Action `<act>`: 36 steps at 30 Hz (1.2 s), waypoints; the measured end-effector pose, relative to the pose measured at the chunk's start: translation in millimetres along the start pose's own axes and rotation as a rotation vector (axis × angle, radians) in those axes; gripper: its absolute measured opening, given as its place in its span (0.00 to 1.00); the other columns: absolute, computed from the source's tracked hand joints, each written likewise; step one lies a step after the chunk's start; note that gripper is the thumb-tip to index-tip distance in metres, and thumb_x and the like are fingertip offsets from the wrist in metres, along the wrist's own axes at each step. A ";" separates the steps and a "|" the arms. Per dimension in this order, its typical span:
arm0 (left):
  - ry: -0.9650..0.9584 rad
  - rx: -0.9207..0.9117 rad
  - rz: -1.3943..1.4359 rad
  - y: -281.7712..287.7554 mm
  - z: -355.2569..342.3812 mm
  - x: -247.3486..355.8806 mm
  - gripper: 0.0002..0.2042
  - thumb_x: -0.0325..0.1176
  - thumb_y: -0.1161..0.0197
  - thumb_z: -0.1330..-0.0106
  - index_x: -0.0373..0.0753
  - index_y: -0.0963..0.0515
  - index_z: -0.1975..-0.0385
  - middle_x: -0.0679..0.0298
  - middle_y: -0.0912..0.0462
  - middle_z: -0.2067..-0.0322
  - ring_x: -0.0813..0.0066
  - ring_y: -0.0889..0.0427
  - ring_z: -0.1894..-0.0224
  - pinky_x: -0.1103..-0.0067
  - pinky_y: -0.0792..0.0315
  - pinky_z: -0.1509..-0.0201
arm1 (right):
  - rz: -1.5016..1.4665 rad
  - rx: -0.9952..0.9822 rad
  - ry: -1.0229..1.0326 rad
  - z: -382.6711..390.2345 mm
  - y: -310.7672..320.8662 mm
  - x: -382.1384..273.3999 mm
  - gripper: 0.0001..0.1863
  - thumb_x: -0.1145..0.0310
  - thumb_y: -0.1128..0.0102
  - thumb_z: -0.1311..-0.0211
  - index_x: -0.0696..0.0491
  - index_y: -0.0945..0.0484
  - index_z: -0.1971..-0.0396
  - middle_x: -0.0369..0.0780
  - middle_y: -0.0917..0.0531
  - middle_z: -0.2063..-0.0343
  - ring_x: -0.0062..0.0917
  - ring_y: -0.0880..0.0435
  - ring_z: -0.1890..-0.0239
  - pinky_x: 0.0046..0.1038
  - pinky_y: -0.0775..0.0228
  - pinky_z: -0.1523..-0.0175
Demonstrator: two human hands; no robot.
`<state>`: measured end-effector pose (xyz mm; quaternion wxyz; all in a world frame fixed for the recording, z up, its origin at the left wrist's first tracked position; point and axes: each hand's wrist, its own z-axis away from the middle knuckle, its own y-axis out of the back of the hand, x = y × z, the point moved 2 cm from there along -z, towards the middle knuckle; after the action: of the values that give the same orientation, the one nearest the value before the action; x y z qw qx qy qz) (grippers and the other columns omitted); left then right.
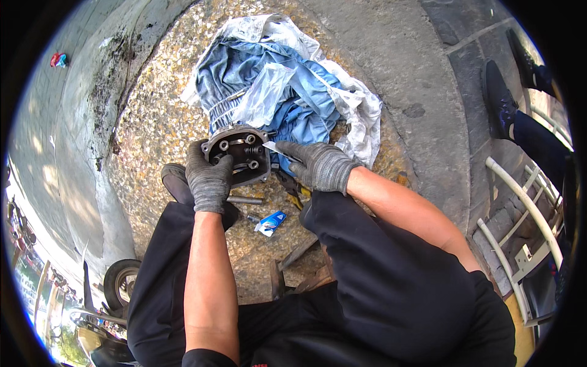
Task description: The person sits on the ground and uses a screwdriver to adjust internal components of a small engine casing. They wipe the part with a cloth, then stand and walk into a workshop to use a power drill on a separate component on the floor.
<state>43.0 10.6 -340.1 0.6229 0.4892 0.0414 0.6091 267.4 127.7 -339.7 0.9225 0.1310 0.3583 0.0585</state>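
Note:
An engine cylinder head (237, 172), a dark metal housing with valve springs and rocker parts inside, rests at the near edge of a pile of blue cloth (244, 61). My left hand (210, 174), in a grey knit glove, grips its left rim, thumb toward the opening. In the fingers of my gloved right hand (321, 165) is a thin flat silver blade (271, 146). Its tip lies at the housing's upper right rim; contact I cannot tell. A crumpled clear plastic bag (266, 95) lies on the cloth just beyond.
Nearer me lie a metal rod (246, 200), a blue-and-white packet (270, 223) and a yellow-handled tool (299, 197). White cloth (361, 110) spreads at the pile's right. Another person's shoe (498, 98) and a pale metal chair frame (520, 202) are at right, a wheel (119, 284) at lower left.

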 end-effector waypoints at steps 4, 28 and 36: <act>0.089 0.009 0.048 -1.7 5.0 -3.1 0.23 0.27 0.29 0.49 0.34 0.25 0.51 0.53 0.15 0.61 0.65 0.15 0.59 0.72 0.22 0.52 | 0.067 -0.156 -0.029 6.2 -6.1 -0.4 0.30 0.59 0.47 0.32 0.42 0.37 0.30 0.52 0.15 0.65 0.48 0.15 0.61 0.45 0.24 0.54; 0.059 0.067 0.080 -8.5 14.7 -11.7 0.25 0.25 0.29 0.49 0.34 0.27 0.48 0.53 0.16 0.58 0.64 0.15 0.57 0.72 0.23 0.50 | -0.054 -0.101 0.076 15.4 -18.9 2.1 0.32 0.65 0.46 0.35 0.42 0.37 0.30 0.52 0.15 0.61 0.45 0.15 0.61 0.42 0.24 0.54; 0.064 0.076 0.052 -8.6 14.3 -10.4 0.26 0.25 0.30 0.49 0.34 0.27 0.47 0.53 0.16 0.58 0.63 0.15 0.57 0.72 0.23 0.50 | -0.005 -0.091 0.115 15.4 -19.9 7.3 0.30 0.62 0.46 0.34 0.41 0.35 0.31 0.52 0.16 0.65 0.46 0.15 0.64 0.43 0.24 0.56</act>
<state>55.7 -3.8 -344.0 0.5862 0.4937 0.0715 0.6383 283.5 107.0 -339.1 0.9055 0.0845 0.4082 0.0796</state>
